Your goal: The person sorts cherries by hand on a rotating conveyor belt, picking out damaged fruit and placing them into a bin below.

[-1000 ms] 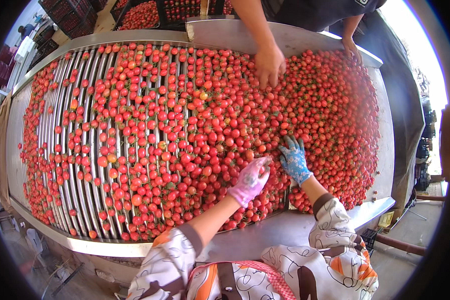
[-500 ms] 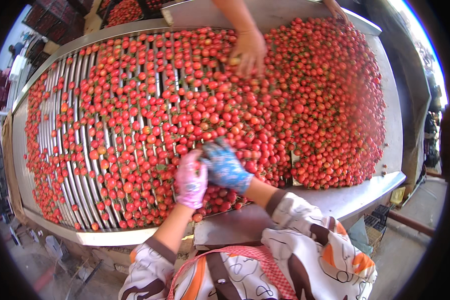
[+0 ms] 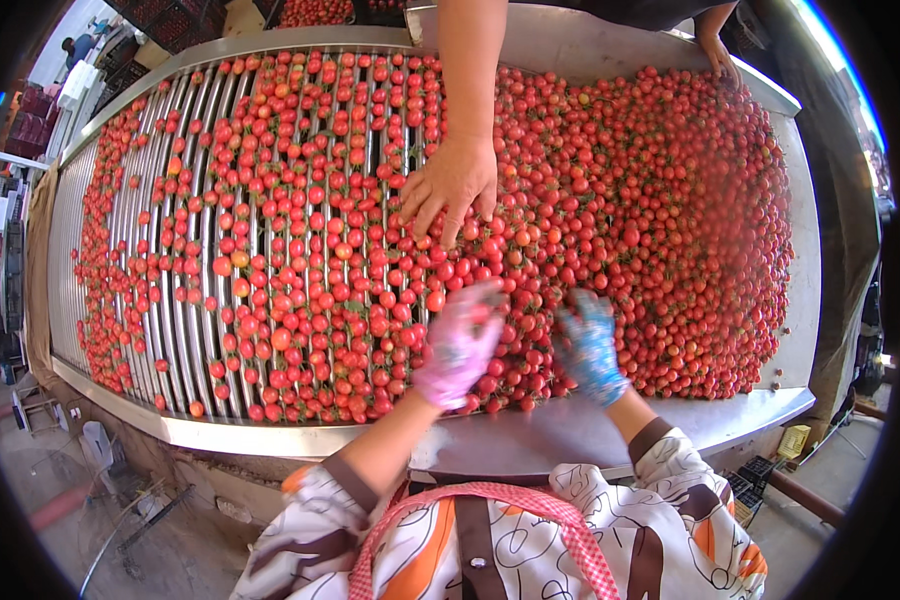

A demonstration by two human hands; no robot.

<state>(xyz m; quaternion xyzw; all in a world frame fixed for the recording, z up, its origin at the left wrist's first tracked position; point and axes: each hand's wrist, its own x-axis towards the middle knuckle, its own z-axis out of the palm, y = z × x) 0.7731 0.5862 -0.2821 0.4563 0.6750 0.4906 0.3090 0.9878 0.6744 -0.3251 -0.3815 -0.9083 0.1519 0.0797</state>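
Note:
My left hand [image 3: 460, 345], in a pink patterned glove, is over the near edge of a heap of small red tomatoes [image 3: 660, 235]. Its fingers are curled, with a red tomato showing between them, slightly blurred. To its right, my right hand [image 3: 592, 350] wears a blue patterned glove with darkened fingertips. Its fingers are apart and reach down among the tomatoes, holding nothing that I can see. A co-worker's bare hand [image 3: 455, 185] reaches in from the far side and touches tomatoes just beyond my left hand.
Tomatoes lie spread over metal rollers [image 3: 195, 330] on the left. A metal rim [image 3: 260, 437] borders the near side, joining a flat metal ledge [image 3: 530, 435]. The co-worker's other hand [image 3: 718, 55] rests at the far right edge. Stacked crates [image 3: 170, 35] stand at the far left.
My hands, close together before, have moved right across the heap and come apart. The co-worker's arm reaches nearer to me. The whole view has shifted somewhat.

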